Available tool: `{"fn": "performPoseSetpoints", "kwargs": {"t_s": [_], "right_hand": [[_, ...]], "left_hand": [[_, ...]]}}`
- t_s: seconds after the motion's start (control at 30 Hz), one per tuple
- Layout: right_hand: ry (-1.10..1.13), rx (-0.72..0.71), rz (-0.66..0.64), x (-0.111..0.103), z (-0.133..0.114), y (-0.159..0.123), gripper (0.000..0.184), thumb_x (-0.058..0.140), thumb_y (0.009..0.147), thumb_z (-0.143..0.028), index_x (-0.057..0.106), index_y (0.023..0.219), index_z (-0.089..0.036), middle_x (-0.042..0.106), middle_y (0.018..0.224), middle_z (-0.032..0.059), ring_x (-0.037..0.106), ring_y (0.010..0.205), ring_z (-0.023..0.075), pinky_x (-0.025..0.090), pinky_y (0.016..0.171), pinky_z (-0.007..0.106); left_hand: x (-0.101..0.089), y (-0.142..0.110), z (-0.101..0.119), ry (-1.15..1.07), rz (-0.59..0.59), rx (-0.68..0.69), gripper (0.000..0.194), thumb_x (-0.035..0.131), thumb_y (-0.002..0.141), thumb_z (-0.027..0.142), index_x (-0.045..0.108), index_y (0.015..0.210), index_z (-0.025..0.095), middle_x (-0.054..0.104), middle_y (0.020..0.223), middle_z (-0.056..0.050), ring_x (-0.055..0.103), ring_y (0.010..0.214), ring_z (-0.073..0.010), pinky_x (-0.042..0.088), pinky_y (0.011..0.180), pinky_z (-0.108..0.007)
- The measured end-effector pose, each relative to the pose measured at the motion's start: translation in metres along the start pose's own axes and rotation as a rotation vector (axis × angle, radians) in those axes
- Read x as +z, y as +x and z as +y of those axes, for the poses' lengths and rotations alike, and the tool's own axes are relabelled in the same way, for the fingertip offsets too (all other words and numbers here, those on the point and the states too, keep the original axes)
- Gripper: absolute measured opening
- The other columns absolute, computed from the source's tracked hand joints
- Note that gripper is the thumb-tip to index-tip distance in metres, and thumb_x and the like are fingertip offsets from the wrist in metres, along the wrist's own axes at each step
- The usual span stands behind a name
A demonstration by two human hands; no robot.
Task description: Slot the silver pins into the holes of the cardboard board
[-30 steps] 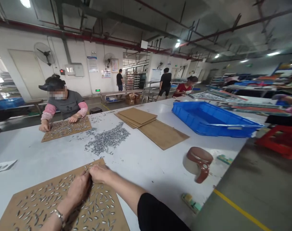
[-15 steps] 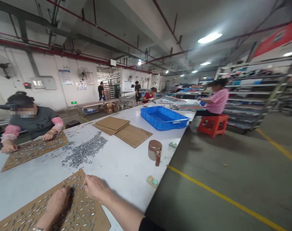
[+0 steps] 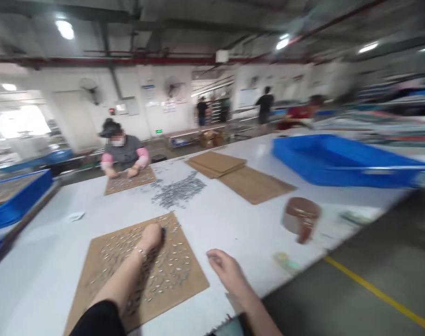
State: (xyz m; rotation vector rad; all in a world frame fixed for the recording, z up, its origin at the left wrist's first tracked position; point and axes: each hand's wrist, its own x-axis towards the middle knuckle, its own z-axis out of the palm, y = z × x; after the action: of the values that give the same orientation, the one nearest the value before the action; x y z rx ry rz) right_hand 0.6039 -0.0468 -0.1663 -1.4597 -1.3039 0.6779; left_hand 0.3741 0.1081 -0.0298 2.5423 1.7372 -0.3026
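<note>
A brown board (image 3: 193,280) lies in front of me, scattered with small silvery metal pieces (image 3: 179,269). My left hand (image 3: 152,237) is over its far part, its fingers curled and turned away from me, so what they hold is hidden. To the right of the board, over the white table, is my right hand (image 3: 228,270). Its thumb and fingers are drawn together, and blur hides whatever is between them. Beyond the board lies a loose heap of the same metal pieces (image 3: 179,190).
Flat brown boards (image 3: 256,184) lie stacked past the heap, left of a blue crate (image 3: 338,175). A brown mug (image 3: 299,219) stands near the table's right edge. Across the table a co-worker (image 3: 123,149) handles another board (image 3: 131,182). Another blue crate (image 3: 26,200) is at far left.
My view has swung left, showing more of the board and table. My right hand has come off the board's far corner to the table at its right. My left hand remains over the board.
</note>
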Motion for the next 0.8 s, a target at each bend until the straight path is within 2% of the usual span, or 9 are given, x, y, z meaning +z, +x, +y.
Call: {"fn": "performPoseSetpoints", "kwargs": {"t_s": [0.1, 0.2, 0.27, 0.37, 0.5, 0.6, 0.73, 0.8], "right_hand": [[-0.014, 0.007, -0.102, 0.003, 0.009, 0.015, 0.035, 0.061, 0.085, -0.053, 0.075, 0.101, -0.025, 0.082, 0.102, 0.0082, 0.076, 0.093, 0.0263, 0.059, 0.089, 0.038], [-0.087, -0.021, -0.243, 0.014, -0.001, 0.039, 0.031, 0.058, 0.085, -0.049, 0.074, 0.097, -0.026, 0.081, 0.100, 0.0065, 0.076, 0.090, 0.0253, 0.058, 0.086, 0.035], [-0.168, -0.052, -0.312, 0.026, -0.012, 0.059, 0.026, 0.055, 0.086, -0.045, 0.072, 0.093, -0.027, 0.080, 0.097, 0.0053, 0.075, 0.087, 0.0241, 0.057, 0.083, 0.034], [-0.342, -0.121, -0.405, 0.046, -0.024, 0.089, 0.021, 0.050, 0.085, -0.034, 0.069, 0.089, -0.025, 0.078, 0.093, 0.0047, 0.072, 0.084, 0.0224, 0.054, 0.079, 0.033], [-0.605, -0.190, -0.524, 0.065, -0.024, 0.114, 0.023, 0.049, 0.081, -0.016, 0.069, 0.089, -0.024, 0.075, 0.091, 0.0051, 0.068, 0.085, 0.0203, 0.047, 0.079, 0.030], [-0.675, -0.181, -0.575, 0.066, -0.019, 0.120, 0.023, 0.048, 0.083, -0.015, 0.069, 0.087, -0.023, 0.073, 0.091, 0.0055, 0.067, 0.087, 0.0207, 0.046, 0.077, 0.030], [-0.510, -0.169, -0.670, 0.051, -0.016, 0.136, 0.022, 0.051, 0.087, -0.026, 0.072, 0.091, -0.024, 0.074, 0.092, 0.0046, 0.068, 0.083, 0.0218, 0.050, 0.075, 0.031], [-0.454, -0.185, -0.639, 0.046, -0.016, 0.151, 0.025, 0.049, 0.090, -0.028, 0.073, 0.097, -0.024, 0.075, 0.096, 0.0059, 0.070, 0.086, 0.0233, 0.053, 0.078, 0.033]], "left_hand": [[0.023, 0.016, -0.014, -0.038, -0.062, -0.086, 0.032, 0.067, 0.102, 0.038, 0.068, 0.123, 0.015, 0.070, 0.123, -0.010, 0.070, 0.108, -0.0237, 0.061, 0.095, -0.046], [0.037, 0.026, -0.021, -0.078, -0.067, -0.079, 0.024, 0.057, 0.104, 0.021, 0.074, 0.115, 0.010, 0.075, 0.121, -0.017, 0.071, 0.115, -0.0255, 0.058, 0.102, -0.040], [0.041, 0.028, -0.023, -0.100, -0.066, -0.049, 0.027, 0.053, 0.100, 0.014, 0.077, 0.111, 0.009, 0.076, 0.118, -0.020, 0.072, 0.116, -0.0273, 0.058, 0.100, -0.035], [0.043, 0.031, -0.031, -0.126, -0.059, -0.012, 0.030, 0.053, 0.097, 0.013, 0.078, 0.112, 0.009, 0.076, 0.117, -0.022, 0.073, 0.114, -0.0304, 0.058, 0.097, -0.036], [0.047, 0.036, -0.046, -0.177, -0.076, 0.038, 0.025, 0.057, 0.093, 0.014, 0.080, 0.104, 0.011, 0.079, 0.110, -0.020, 0.075, 0.108, -0.0301, 0.058, 0.095, -0.035], [0.047, 0.041, -0.055, -0.233, -0.096, 0.092, 0.021, 0.061, 0.090, 0.014, 0.081, 0.097, 0.014, 0.080, 0.102, -0.015, 0.076, 0.099, -0.0267, 0.058, 0.088, -0.031], [0.039, 0.048, -0.063, -0.313, -0.068, 0.162, 0.018, 0.061, 0.091, 0.017, 0.079, 0.092, 0.018, 0.079, 0.099, -0.009, 0.074, 0.091, -0.0202, 0.055, 0.083, -0.025], [0.033, 0.054, -0.065, -0.339, -0.030, 0.175, 0.021, 0.056, 0.095, 0.017, 0.077, 0.091, 0.017, 0.077, 0.103, -0.010, 0.072, 0.090, -0.0193, 0.054, 0.082, -0.025]]}}
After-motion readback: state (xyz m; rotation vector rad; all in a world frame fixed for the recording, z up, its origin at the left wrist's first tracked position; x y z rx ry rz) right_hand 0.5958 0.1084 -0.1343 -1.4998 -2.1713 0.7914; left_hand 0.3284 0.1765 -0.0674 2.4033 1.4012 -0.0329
